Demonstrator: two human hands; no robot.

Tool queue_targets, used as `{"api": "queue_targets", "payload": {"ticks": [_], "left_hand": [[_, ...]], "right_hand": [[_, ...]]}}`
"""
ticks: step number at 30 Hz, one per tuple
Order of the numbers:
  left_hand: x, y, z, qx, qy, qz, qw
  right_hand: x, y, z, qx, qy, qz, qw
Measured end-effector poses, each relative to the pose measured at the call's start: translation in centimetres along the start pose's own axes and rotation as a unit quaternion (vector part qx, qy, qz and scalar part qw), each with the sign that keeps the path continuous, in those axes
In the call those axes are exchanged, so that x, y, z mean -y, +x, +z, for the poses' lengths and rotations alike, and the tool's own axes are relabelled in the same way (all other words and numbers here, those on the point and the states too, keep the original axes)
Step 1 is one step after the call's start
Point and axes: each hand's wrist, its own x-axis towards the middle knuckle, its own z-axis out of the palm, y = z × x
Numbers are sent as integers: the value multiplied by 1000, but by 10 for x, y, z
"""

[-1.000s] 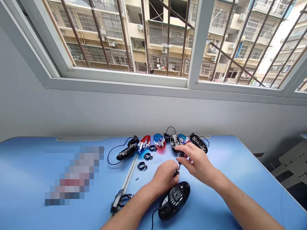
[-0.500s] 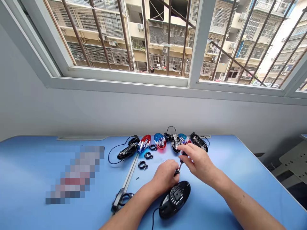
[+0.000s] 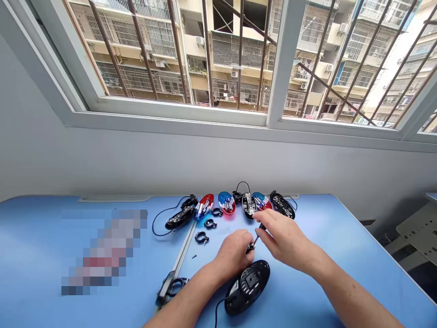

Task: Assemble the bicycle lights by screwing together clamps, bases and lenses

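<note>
My left hand is closed on a small black ring clamp, mostly hidden by my fingers. My right hand pinches the dark handle of a screwdriver, whose shaft slants down to the clamp. Just below my left hand, a black oval bicycle light lies on the table with its slotted underside up and a cable at its lower end. Left of my hands lie more black ring clamps and a small screw.
Along the back of the blue table lie red-and-blue shells holding batteries and black cabled housings. A black piece with a ring lies by my left forearm. A blurred patch covers something at left. The wall and window stand behind.
My right hand has turned slightly and the screwdriver leans a little more to the right. My left hand keeps hold of the clamp. The view has shifted slightly.
</note>
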Motion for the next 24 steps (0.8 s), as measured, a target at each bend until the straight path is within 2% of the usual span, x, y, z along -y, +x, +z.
{"api": "queue_targets", "payload": {"ticks": [2,5,9,18,21,24], "left_hand": [[1,0,1,0,1,1,1000],[2,0,2,-2,2,0,1000],[2,0,3,-4,1,2,1000],[3,1,7,-18,-35,-3,999],[4,1,5,-30,-61,-7,998],[5,1,1,-50,-93,-20,994]], "right_hand": [[0,1,3,6,-48,23,999],[-3,1,8,-17,-78,30,996],[-9,0,10,-43,-20,-4,999],[-3,-8,-11,-14,44,-57,997],[-6,-14,-17,-49,55,-38,997],[-18,-26,-9,-123,47,5,991]]}}
